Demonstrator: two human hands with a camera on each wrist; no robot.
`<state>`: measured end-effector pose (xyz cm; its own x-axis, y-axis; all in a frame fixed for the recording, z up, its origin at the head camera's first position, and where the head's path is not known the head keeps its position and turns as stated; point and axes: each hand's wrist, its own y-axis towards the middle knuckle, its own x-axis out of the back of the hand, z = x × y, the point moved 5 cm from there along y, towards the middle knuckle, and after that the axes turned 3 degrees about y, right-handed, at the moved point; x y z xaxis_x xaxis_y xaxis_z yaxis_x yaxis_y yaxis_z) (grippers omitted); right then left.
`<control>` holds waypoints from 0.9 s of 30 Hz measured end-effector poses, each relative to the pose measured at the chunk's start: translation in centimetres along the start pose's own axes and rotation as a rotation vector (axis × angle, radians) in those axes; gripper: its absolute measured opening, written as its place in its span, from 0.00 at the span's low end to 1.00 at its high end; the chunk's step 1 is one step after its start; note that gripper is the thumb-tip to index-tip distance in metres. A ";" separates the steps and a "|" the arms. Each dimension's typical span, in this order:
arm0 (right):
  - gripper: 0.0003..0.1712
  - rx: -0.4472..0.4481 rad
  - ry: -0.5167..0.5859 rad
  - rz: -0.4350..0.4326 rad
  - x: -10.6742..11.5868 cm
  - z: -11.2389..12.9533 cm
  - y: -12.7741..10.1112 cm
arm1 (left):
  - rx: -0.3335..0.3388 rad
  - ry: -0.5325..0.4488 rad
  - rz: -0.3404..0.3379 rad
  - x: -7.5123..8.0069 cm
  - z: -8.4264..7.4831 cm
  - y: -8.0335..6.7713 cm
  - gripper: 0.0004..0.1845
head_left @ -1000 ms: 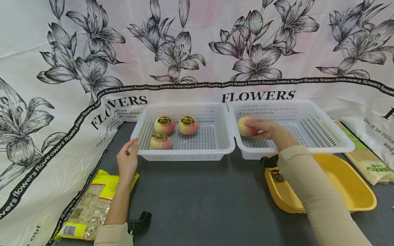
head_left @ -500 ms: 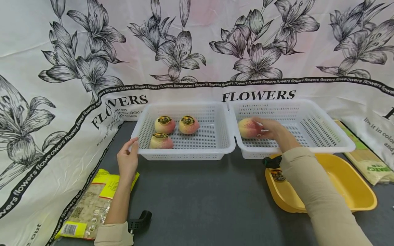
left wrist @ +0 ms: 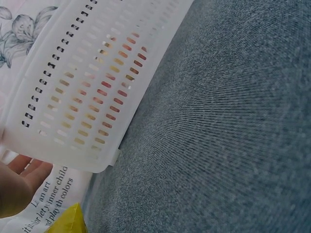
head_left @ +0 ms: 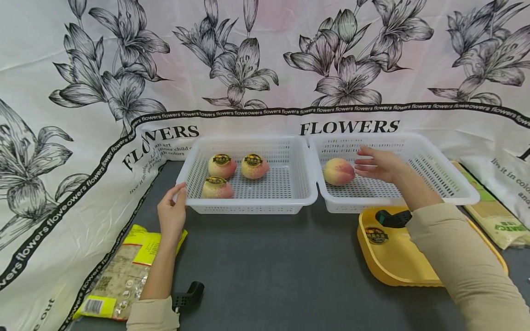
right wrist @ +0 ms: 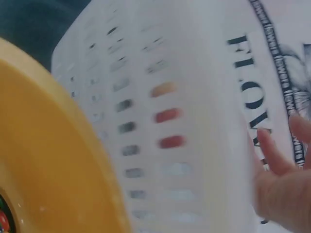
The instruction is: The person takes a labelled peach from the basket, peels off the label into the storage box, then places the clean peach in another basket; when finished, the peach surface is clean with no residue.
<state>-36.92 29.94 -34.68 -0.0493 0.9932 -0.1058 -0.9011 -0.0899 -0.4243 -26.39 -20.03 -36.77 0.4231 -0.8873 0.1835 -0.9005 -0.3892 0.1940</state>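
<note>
In the right white plastic basket (head_left: 397, 201) one pink-and-yellow peach (head_left: 338, 172) lies near the left end. Just right of this peach, my right hand (head_left: 383, 165) hovers with its fingers extended, apart from the fruit. The left white basket (head_left: 248, 202) holds 3 peaches, each with a black-and-gold label; one is the front peach (head_left: 217, 188). At that basket's front left corner my left hand (head_left: 172, 209) grips the rim. From the left wrist view, its fingers (left wrist: 36, 172) curl beside the basket's corner.
A yellow tub (head_left: 406, 271) with a label inside stands before the right basket, partly under the right forearm. A yellow-and-clear food bag (head_left: 120, 280) lies at left, a packet of pale sticks (head_left: 492, 216) at far right. Flower-printed cloth (head_left: 273, 92) hangs behind.
My right hand has let go of the peach in the right basket and moved up and to the right, its fingers spreading. My left hand stays at the left basket's corner.
</note>
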 end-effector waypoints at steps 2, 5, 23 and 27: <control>0.44 0.033 -0.017 0.060 -0.5 0.5 -0.5 | 0.002 -0.001 0.000 0.1 -0.1 0.0 0.19; 0.44 0.067 -0.054 0.143 -1.3 1.0 -1.1 | 0.003 0.002 -0.010 0.1 1.2 0.7 0.19; 0.33 0.081 -0.070 0.463 -12.9 0.0 -0.7 | 0.008 0.014 -0.026 -0.2 3.1 1.6 0.20; 0.32 0.086 -0.073 0.491 -16.5 -0.3 -0.3 | 0.017 0.005 -0.036 -0.2 3.2 1.6 0.19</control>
<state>-35.73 13.52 -33.06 -0.5040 0.8379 -0.2096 -0.7960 -0.5448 -0.2638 -28.21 -21.26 -39.56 0.4558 -0.8714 0.1816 -0.8862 -0.4252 0.1839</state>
